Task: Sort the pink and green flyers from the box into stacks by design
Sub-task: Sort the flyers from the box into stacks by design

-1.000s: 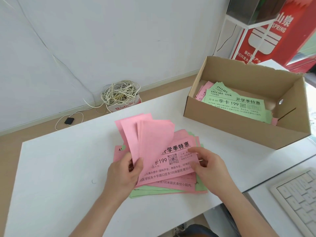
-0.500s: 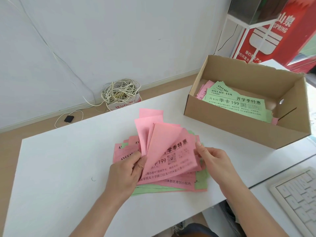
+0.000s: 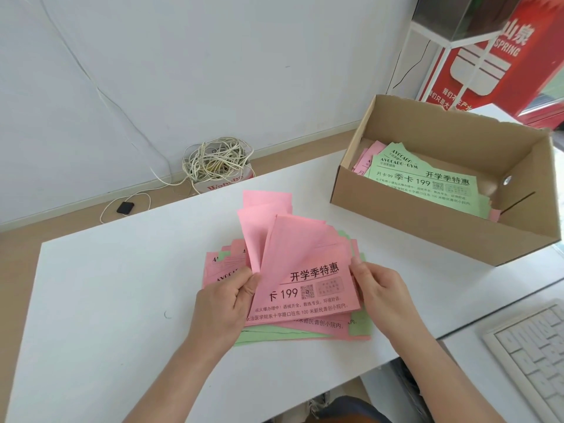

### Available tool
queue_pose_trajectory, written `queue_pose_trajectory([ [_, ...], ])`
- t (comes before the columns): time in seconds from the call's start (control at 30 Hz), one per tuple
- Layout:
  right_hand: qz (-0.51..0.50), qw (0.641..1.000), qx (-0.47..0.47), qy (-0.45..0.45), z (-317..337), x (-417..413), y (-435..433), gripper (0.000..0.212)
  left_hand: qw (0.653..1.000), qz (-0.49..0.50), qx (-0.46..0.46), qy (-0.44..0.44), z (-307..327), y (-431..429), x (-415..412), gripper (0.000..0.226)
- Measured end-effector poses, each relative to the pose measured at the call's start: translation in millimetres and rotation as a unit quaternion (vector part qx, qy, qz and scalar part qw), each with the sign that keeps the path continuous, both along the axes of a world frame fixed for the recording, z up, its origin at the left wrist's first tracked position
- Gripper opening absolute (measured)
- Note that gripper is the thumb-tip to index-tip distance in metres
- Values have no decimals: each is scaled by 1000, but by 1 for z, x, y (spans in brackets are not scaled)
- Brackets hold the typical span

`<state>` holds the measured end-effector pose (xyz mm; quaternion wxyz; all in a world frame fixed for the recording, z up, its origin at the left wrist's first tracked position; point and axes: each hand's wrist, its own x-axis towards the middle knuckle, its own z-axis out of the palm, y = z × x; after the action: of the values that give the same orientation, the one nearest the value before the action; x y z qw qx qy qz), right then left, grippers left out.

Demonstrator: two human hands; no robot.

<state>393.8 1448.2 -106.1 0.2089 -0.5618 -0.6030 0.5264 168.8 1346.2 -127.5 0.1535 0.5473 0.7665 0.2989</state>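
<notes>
Flanking the pink flyers (image 3: 305,264), left hand (image 3: 224,300) and right hand (image 3: 383,290) pinch them.

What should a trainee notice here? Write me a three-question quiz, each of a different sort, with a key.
1. True or false: the cardboard box is empty.
2. The fanned flyers held between the left hand and right hand are: A green, B pink, C white.
3. Fill in: the top flyer in the box is ___.
Key: 1 false; 2 B; 3 green.
</notes>
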Motion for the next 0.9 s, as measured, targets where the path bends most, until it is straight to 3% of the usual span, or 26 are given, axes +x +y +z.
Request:
queue_pose_trajectory([
  [0.07, 1, 1000, -2, 9, 0, 1, 2, 53, 1000, 3, 4, -2, 1, 0, 0, 44],
  [0.17, -4, 1000, 28, 2, -3, 2, 2, 8, 1000, 5, 3, -1, 1, 0, 0, 34],
  [0.27, -19, 996, 75, -40, -6, 1, -1, 24, 1000, 3, -3, 4, 1, -1, 1, 36],
  [0.37, -23, 991, 117, -62, -4, 0, -3, 13, 1000, 5, -7, 29, 3, -1, 5, 26],
  [0.4, -24, 994, 91, -47, -3, 0, -3, 29, 999, 11, -14, 26, 3, -1, 6, 16],
  [0.47, -17, 999, 25, 11, -1, 1, -1, 44, 1000, 16, -1, 23, 6, 0, 9, 45],
  [0.53, 1, 999, 3, 43, 1, 3, 0, 13, 998, -9, 31, 60, 8, 0, 10, 57],
  [0.63, 27, 999, 14, 11, -4, 5, 0, 45, 989, -75, 29, 121, 11, -1, 12, 40],
  [0.7, -3, 1000, 28, -4, -5, 1, -1, 37, 982, -107, 7, 155, 10, 0, 15, 36],
  [0.77, -34, 999, 41, -5, -5, -4, -2, 21, 975, -121, -21, 187, 9, 1, 18, 46],
  [0.9, -74, 995, 67, -6, -8, -12, -1, 12, 979, -108, -24, 174, 9, 3, 17, 43],
])
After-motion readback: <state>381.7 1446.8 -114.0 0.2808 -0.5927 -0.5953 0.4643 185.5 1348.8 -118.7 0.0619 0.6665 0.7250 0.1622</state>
